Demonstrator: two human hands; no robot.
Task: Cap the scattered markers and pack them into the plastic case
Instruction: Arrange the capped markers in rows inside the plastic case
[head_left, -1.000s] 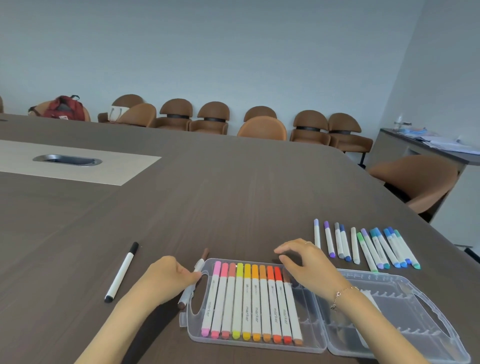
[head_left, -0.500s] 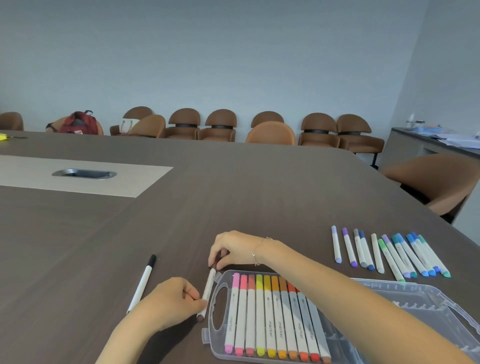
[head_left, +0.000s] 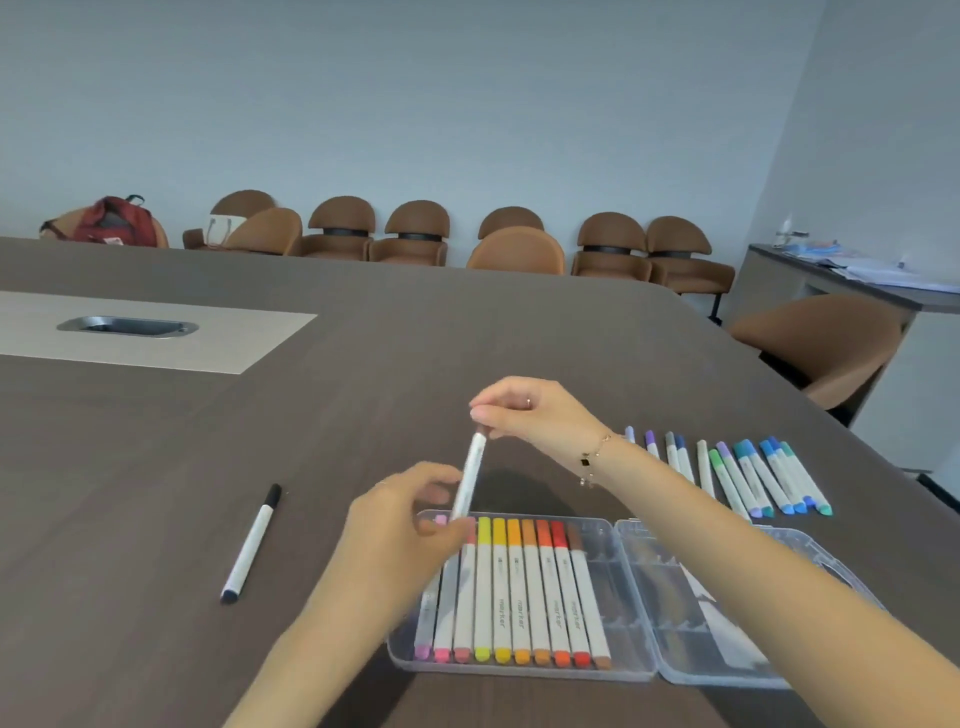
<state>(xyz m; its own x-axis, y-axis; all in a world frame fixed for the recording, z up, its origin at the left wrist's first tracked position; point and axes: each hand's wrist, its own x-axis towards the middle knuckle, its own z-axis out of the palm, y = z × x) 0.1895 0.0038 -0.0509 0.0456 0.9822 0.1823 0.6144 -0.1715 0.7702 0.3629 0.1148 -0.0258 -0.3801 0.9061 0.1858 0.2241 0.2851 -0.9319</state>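
Both hands are up over the table, sharing one white-barrelled marker held nearly upright above the far left corner of the plastic case. Left hand pinches the lower barrel between thumb and fingers; right hand is closed on the top end, where a dark brownish cap tip just shows under the fingertips. Can't tell if that cap is fully seated. Case lies open near the table's near edge, left half holding a row of capped markers, pink through yellow and orange to brown, side by side with their ends toward the near wall; right half looks bare apart from slot dividers. Black-capped marker lies alone on the table, well left of the case. Row of purple, blue and green markers lies toward the table's right edge, beyond the case's right half. Bracelet on the right wrist.
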